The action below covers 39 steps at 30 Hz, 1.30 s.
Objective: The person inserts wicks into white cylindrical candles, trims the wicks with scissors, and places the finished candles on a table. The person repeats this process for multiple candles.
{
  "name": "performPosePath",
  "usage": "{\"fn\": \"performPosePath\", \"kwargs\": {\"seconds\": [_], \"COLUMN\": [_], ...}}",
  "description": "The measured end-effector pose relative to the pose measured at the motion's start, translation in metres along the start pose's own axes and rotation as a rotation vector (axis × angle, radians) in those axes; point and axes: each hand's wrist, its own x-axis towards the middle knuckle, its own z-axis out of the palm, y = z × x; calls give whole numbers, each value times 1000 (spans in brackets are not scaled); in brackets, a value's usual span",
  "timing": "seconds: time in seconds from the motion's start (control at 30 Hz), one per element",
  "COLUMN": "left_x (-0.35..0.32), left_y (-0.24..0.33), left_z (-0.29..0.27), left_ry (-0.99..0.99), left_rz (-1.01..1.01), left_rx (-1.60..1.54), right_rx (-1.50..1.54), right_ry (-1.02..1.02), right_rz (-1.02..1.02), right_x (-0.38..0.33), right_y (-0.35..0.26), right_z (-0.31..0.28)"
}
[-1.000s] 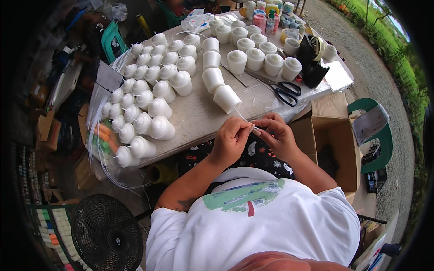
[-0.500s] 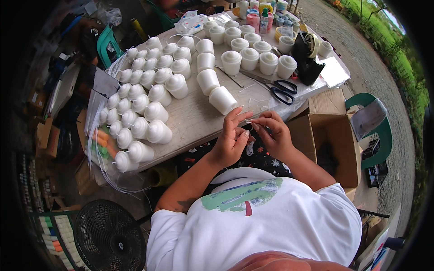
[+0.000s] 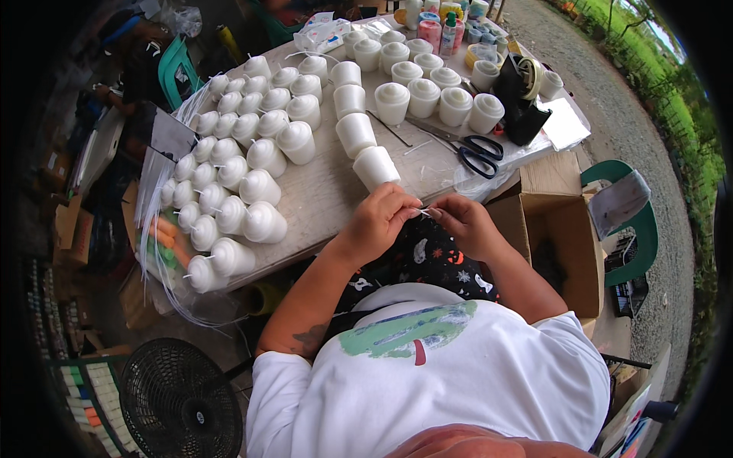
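Close to the table's front edge, my left hand [image 3: 380,220] pinches one end of a short white wick [image 3: 425,212]. My right hand [image 3: 463,223] has its thumb and fingertips closed on the other end, and the two hands almost meet. Just beyond my left hand lies a white candle [image 3: 376,167] on its side, the nearest in a row of tipped candles. To the left stand rows of white tapered candles [image 3: 265,221], many with wicks sticking out of their tops. Farther right are more upright candles [image 3: 392,103], without visible wicks.
Black-handled scissors [image 3: 479,156] and a thin dark rod [image 3: 389,130] lie on the table [image 3: 317,195]. A black tape dispenser [image 3: 521,99] stands at the right, above an open cardboard box [image 3: 561,221]. Long white strands [image 3: 156,198] hang off the left edge, near a fan [image 3: 179,397].
My left hand's fingers, raised and spread before, have come down and closed on the wick. My right hand has drawn in beside it, still pinching.
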Motion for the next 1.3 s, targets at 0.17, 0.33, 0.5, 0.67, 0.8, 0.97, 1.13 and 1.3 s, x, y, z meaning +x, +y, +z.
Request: {"fn": "performPosePath", "kwargs": {"seconds": [0.17,0.33,0.5,0.67,0.8,0.97,1.13,1.3], "left_x": [-5,-10,-12,-14,-17,-16,-14,-16], "left_y": [-5,-9,-9,-5,-10,-8,-6,-8], "left_z": [-1,8,6,8,12,9,10,10], "left_ry": [22,144,155,143,149,120,150,162], "left_rz": [-12,40,34,-1,-30,-46,-28,-16], "left_rx": [-13,-12,-27,-21,-9,49,87,119], "right_rx": [359,524,317,43,-78,178,478,746], "right_ry": [-287,-357,-188,-13,55,-76,-190,-346], "right_rz": [102,15,-158,-300,-421,-6,111,145], "right_x": [4,11,8,4,5,-1,5,9], "right_y": [-5,4,-2,-6,-5,-23,-16,-3], "right_z": [0,13,26,34,35,29,22,12]}}
